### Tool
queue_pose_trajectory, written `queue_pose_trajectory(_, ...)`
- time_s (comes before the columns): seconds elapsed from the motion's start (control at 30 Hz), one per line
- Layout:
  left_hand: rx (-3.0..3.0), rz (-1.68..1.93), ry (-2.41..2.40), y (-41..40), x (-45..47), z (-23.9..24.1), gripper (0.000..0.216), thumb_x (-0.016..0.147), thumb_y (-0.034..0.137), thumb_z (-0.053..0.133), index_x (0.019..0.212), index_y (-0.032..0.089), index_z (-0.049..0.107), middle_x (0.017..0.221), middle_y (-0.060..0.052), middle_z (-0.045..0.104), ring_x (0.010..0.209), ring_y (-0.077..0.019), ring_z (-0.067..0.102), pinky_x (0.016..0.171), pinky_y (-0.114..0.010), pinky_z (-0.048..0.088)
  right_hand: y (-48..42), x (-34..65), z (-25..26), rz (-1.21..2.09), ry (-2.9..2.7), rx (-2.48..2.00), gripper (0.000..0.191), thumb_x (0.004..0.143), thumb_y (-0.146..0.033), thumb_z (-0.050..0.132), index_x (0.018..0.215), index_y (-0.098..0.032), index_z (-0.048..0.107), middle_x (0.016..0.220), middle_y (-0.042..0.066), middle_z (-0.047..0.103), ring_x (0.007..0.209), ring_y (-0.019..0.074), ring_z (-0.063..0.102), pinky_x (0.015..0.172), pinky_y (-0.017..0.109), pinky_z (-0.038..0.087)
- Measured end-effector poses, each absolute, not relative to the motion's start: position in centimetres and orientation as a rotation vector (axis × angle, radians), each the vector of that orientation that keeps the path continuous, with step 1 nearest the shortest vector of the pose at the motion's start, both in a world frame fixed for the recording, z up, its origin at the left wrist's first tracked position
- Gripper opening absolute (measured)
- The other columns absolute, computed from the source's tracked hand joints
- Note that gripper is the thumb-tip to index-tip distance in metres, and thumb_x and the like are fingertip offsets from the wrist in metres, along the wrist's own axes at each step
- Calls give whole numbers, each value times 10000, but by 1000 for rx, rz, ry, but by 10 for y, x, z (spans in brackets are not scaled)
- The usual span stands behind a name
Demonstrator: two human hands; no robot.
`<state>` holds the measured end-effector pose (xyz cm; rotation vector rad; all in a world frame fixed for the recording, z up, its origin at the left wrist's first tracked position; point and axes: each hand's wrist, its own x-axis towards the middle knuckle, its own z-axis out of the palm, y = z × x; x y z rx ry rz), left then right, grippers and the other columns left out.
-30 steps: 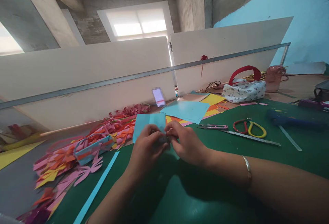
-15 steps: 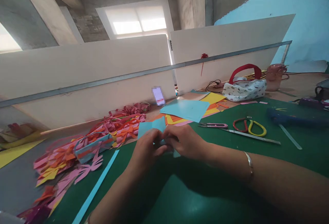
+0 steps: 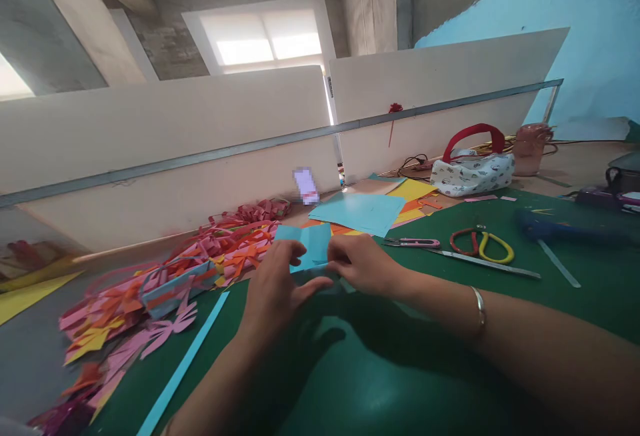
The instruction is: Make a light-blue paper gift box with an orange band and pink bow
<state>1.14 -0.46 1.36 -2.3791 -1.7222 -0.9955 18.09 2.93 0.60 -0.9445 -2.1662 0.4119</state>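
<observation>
A: Head view first. What are the hands on?

B: Both are on a small folded blue paper [image 3: 310, 244], held just above the green mat [image 3: 450, 329], near its far edge. The left hand [image 3: 277, 289] has its fingers closed on the paper's lower left part, with the thumb stretched along the bottom edge. The right hand [image 3: 363, 264] is pinched shut on the right edge. The two hands almost touch under the paper

A: Anything on the right wrist?

B: A thin silver bracelet [image 3: 479, 309], well back from the hand

A: What lies to the left?

B: A long blue strip [image 3: 185, 363] lies slantwise on the mat beside the left forearm. Beyond it a pile of cut paper shapes [image 3: 165, 276] in pink, orange and red spreads along the mat's edge and onto the bare table

A: And behind the paper?

B: A stack of coloured sheets [image 3: 360, 213] with a blue one on top, just past the held piece

A: To the right?

B: Small snips [image 3: 413, 243] with a pink grip lie near the right hand. Next come red and yellow scissors [image 3: 481, 244], with a metal ruler [image 3: 485, 266] just in front of them. Further back a printed pouch [image 3: 473, 171] with a red handle stands beside a pink jar [image 3: 533, 146]. Pale partition boards [image 3: 200, 149] close off the far side of the table
</observation>
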Motion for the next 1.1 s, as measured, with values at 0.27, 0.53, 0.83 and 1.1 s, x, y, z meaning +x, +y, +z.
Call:
queue_pose_trajectory(0.27,-2503,-593,-2076,-7,16,17,235,583,399,669,727,215,644,733,-3,633,694,-197,581,576,-283,405,24,180,7,481,-2314,-911,133,671,-7,582,656,-132,626,614,-13,577,580,93,489,526,195,337)
queue_pose_trajectory(0.53,-2880,-111,-2413,-17,14,18,168,610,341,619,677,193,659,622,26,614,623,-175,564,517,-236,363,11,184,24,576,-2530,-1002,78,673,-89,639,691,-143,692,654,7,636,605,102,524,501,186,334)
queue_pose_trajectory(0.83,-3366,121,-2185,-13,5,24,110,693,264,568,632,174,586,584,53,442,599,-101,398,541,-197,293,4,184,25,470,-2648,-983,108,666,-121,614,710,-161,704,674,15,660,621,111,528,501,192,312)
queue_pose_trajectory(1.1,-3330,168,-2194,-17,8,25,90,678,257,567,637,183,600,598,45,460,615,-115,402,557,-201,317,0,181,22,287,-2721,-944,168,661,-113,567,714,-197,703,710,18,679,652,141,553,480,220,255)
